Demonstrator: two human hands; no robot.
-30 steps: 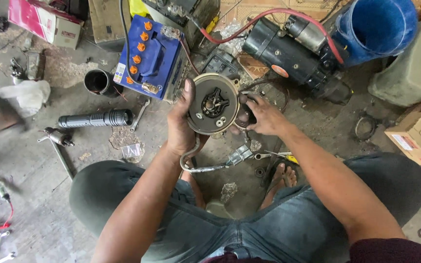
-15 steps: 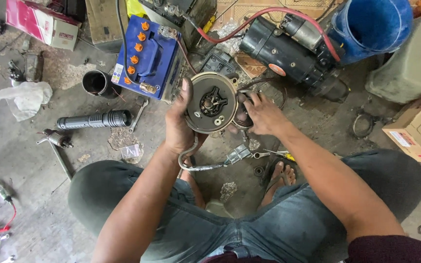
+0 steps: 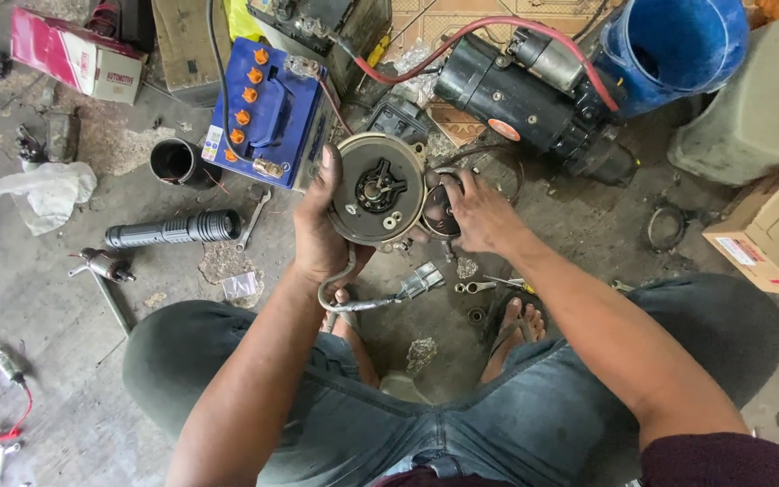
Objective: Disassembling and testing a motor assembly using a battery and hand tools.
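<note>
left hand (image 3: pixel 322 239) grips a round, grimy metal plate (image 3: pixel 378 189), held up before the blue battery (image 3: pixel 268 113). right hand (image 3: pixel 480 215) rests fingers spread on a dark round part (image 3: pixel 439 209) just beside it.

Floor (image 3: pixel 38 298): bare, dirty concrete.
Left of left grip (image 3: pixel 322 234): blue battery (image 3: pixel 268 117), black cylinder (image 3: pixel 173 230).
Beyond right grip (image 3: pixel 480 212): black starter motor (image 3: pixel 525 95).

Left hand (image 3: pixel 322 230) fingers behind round metal housing (image 3: pixel 379 190), hidden; blue bucket (image 3: pixel 678 45) cut by top edge.
</note>
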